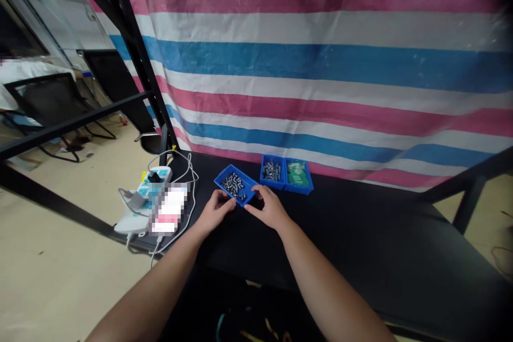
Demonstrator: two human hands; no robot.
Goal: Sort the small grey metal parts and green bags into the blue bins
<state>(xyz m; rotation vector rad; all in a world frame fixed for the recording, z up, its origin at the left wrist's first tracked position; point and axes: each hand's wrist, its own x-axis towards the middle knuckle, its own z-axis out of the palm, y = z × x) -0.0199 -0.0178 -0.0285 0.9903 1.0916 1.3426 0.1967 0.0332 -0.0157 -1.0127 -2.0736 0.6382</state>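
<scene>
A small blue plastic bin sits at an angle on the black tabletop, with loose silvery screws heaped mostly toward its far left side. My left hand has thumb and fingers curled at the bin's near left edge. Across from it, my right hand grips the near right corner, fingers on the rim and thumb low on the front wall. Just beyond my right hand stand two more blue bins side by side. Grey metal parts fill the left one, and green-and-white pieces lie in the right one.
On the left are a white power strip with plugs and cables, and a blurred-out phone-like device. Black metal frame bars border the table. A striped tarp hangs behind. A person sits on a chair far left.
</scene>
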